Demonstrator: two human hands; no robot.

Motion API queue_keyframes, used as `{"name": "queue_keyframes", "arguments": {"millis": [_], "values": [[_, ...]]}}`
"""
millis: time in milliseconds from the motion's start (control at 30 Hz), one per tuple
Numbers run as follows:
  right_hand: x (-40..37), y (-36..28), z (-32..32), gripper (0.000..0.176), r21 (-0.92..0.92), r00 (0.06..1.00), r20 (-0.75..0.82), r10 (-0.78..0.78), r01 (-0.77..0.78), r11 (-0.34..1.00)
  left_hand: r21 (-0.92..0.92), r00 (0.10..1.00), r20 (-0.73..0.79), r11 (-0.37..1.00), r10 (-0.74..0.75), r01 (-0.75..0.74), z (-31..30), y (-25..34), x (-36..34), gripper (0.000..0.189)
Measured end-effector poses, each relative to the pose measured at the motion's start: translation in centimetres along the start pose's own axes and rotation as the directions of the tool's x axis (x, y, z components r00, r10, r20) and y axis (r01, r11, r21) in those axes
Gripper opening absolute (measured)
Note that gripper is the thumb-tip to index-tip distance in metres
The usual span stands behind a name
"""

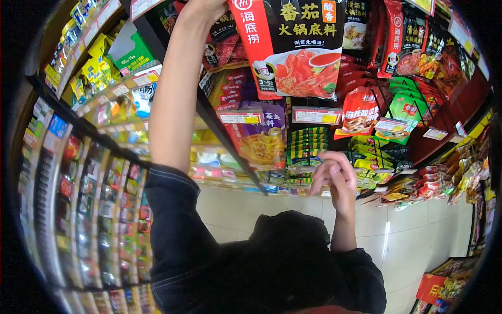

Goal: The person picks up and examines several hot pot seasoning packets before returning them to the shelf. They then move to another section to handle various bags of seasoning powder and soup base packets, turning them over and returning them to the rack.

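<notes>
My left hand (212, 7) reaches up to the top edge of the view, beside the upper left corner of a large red and black packet (298, 47) with a picture of food. Its fingers are cut off by the frame edge. Lower down, my right hand (335, 178) is raised with bent, slightly spread fingers and holds nothing. Behind and above it hang green and yellow packets (307, 144). A purple packet (264, 138) hangs to its left, and a red packet (360, 112) hangs above it to the right.
Green packets (408, 110) and more red and black packets (402, 42) hang at the right. Shelves of small goods (99, 209) curve along the left. Below the racks runs a pale tiled floor (230, 209). A red box (431, 288) stands at the lower right.
</notes>
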State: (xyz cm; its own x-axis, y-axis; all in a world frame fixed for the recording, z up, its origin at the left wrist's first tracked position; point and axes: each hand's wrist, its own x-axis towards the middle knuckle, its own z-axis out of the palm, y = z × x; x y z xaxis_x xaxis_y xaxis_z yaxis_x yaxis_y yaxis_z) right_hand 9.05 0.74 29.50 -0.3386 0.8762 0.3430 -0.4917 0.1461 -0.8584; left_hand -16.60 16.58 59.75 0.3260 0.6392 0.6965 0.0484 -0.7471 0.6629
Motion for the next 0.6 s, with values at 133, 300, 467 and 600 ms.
{"name": "queue_keyframes", "arguments": {"millis": [133, 300, 467, 600], "values": [[-0.9, 0.1, -0.5, 0.03, -0.016, 1.0, -0.007, -0.029, 0.028, 0.999, 0.001, 0.999, 0.047, 1.0, 0.016, -0.016, -0.3, -0.7, 0.7, 0.043], [-1.7, 0.5, -1.3, 0.028, -0.029, 0.999, -0.041, -0.019, 0.017, 0.999, -0.093, 0.998, 0.063, 0.995, -0.014, 0.019, -1.0, -1.8, 1.2, 0.038], [-2.1, 0.8, -1.8, 0.026, -0.011, 0.997, -0.081, 0.019, -0.02, 1.0, -0.096, 0.984, 0.156, 0.991, -0.081, 0.096, -3.0, -3.6, 2.3, 0.024], [-2.6, 1.3, -2.4, 0.023, -0.036, 0.997, -0.079, 0.018, -0.021, 0.999, 0.132, 0.997, 0.014, 0.989, -0.074, 0.072, -1.9, -3.7, 1.9, 0.019]]}}
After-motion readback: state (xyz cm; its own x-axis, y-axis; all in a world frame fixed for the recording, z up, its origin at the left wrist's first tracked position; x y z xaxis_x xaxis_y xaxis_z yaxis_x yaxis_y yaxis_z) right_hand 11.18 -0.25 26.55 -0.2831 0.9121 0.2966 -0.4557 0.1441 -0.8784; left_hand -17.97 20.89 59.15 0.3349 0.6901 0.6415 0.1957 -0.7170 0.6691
